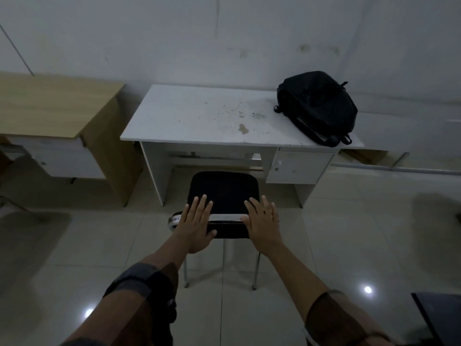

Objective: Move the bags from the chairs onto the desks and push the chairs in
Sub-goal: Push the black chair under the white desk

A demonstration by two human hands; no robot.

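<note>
Dim, bluish and slightly soft throughout, the wide-angle view bows straight lines near its edges, with two small ceiling-light glints on the glossy floor tiles (274,308) at lower left and lower right.

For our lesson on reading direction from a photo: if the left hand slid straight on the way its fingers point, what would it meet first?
The left hand points over the chair seat toward the white desk. The seat is bare, so it would probably meet the desk's front edge first, though depth is uncertain.

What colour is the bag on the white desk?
Black, seen best in the head view: the bag on the desk.
</note>
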